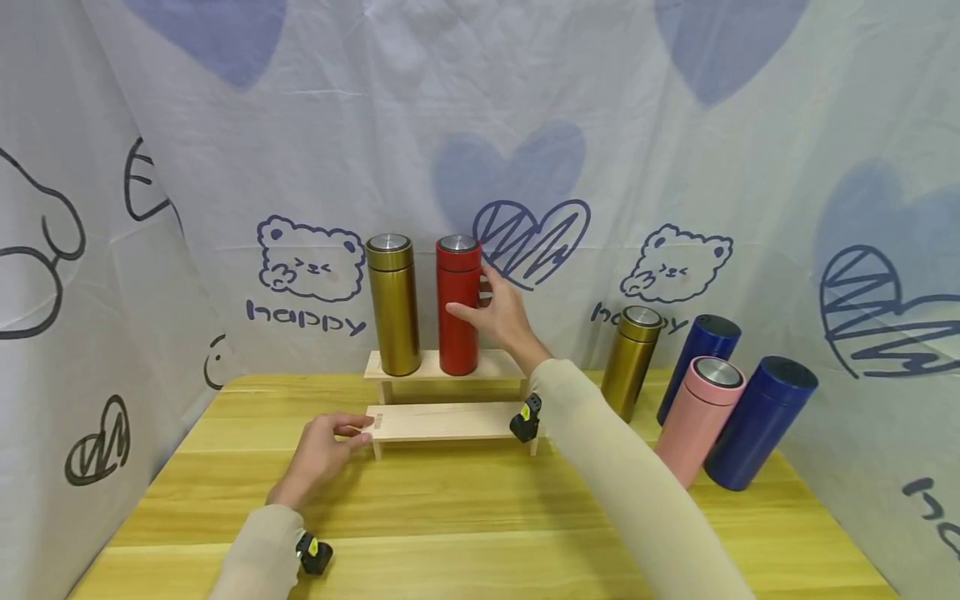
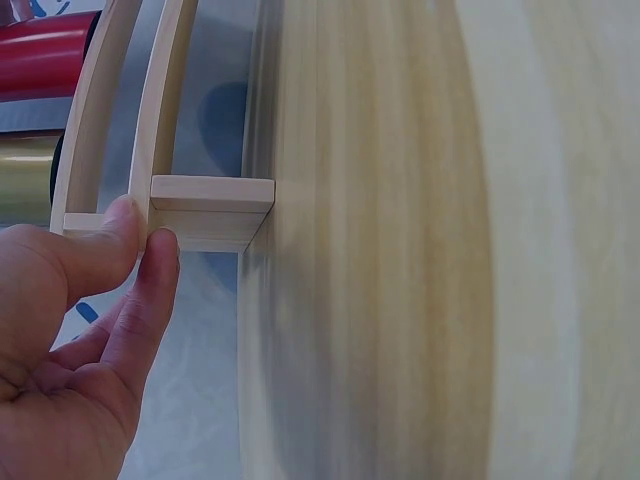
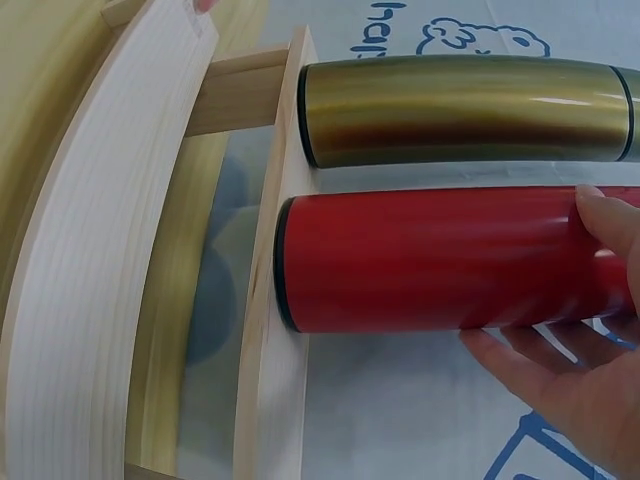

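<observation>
Red bottle (image 1: 457, 308) on the upper shelf (image 1: 495, 364), your right grip (image 1: 498, 312) curled round it, your left grip (image 1: 330, 442) pinching the end of the lower shelf (image 1: 442, 421)! With the gold bottle (image 1: 396, 321) beside it, you've two up; four bottles (image 1: 696, 425) look left on the worktop (image 1: 450, 517). Cloth (image 1: 337, 150) reads "happy"; no brand legible.

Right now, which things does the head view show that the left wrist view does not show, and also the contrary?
Only head view: the pink bottle, two blue bottles and the right-hand gold bottle, on the table.

Only left wrist view: the underside of the lower board.

Both: the left hand pinching the lower board's end, the upper board, and on it the red bottle and another gold bottle.
</observation>
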Motion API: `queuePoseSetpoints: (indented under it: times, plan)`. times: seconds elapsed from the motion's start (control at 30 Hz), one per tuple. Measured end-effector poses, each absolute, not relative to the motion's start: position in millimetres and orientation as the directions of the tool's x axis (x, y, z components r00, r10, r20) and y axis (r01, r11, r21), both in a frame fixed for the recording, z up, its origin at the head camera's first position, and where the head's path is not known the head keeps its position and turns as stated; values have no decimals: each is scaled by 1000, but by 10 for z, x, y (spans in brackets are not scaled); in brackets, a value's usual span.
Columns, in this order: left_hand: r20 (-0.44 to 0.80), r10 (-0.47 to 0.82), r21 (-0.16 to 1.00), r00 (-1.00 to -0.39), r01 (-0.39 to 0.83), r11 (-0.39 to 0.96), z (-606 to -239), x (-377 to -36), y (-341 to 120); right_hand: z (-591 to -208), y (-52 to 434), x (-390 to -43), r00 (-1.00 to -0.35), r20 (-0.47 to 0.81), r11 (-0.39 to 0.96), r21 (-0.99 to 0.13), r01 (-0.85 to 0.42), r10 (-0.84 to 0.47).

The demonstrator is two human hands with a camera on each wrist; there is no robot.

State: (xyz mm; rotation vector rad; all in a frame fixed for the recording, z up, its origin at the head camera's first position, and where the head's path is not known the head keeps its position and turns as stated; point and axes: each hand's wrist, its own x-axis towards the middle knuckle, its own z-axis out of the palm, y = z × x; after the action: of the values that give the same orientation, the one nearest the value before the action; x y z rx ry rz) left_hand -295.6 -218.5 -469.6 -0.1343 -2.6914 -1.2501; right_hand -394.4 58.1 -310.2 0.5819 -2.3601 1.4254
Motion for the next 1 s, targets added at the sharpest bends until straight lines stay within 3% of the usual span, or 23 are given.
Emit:
queuePoseSetpoints:
  times: [1.0]
  plan:
    - [212,19,743,-977,174,646,-4698,-2955,-2186,-3186,629,-4011,-846,480,378,-756,-534,-233]
